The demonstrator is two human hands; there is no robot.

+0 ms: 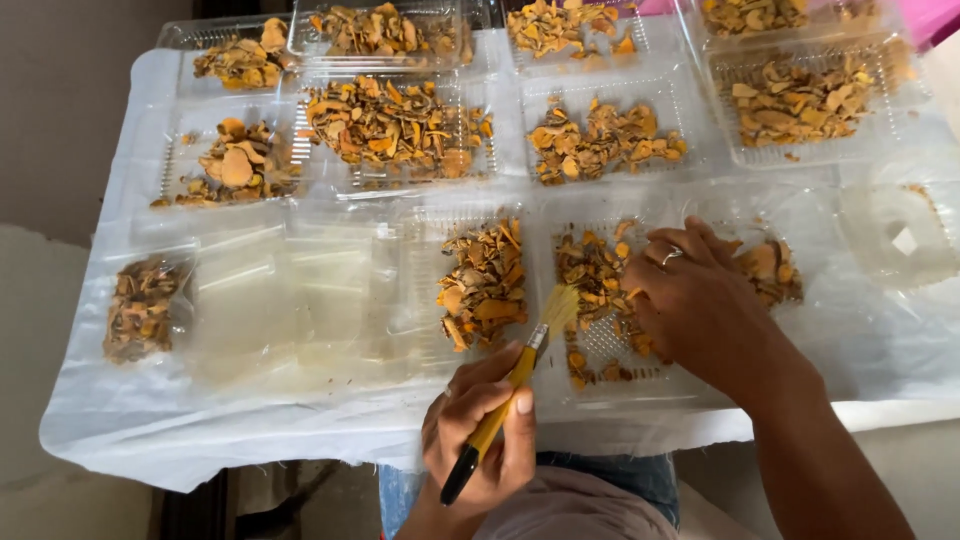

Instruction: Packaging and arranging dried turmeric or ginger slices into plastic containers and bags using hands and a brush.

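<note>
Fingers (pixel 500 425) of left hand (pixel 480 440) clenched around yellow brush (pixel 510 385); right hand (pixel 700 310) curled, touching orange slices (pixel 600 290)

A white cloth (pixel 150 440) drapes the surface; a plain grey wall (pixel 60 100) stands at ten o'clock, a pale floor (pixel 40 500) at eight, in soft daylight.

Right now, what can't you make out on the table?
All in the head view:
- Right hand covers part of its tray; the pieces under it are hidden.
- Top trays are cut off by the upper edge.
- Bag contents are blurred by plastic.
- Left hand hides the middle of the brush handle.
</note>
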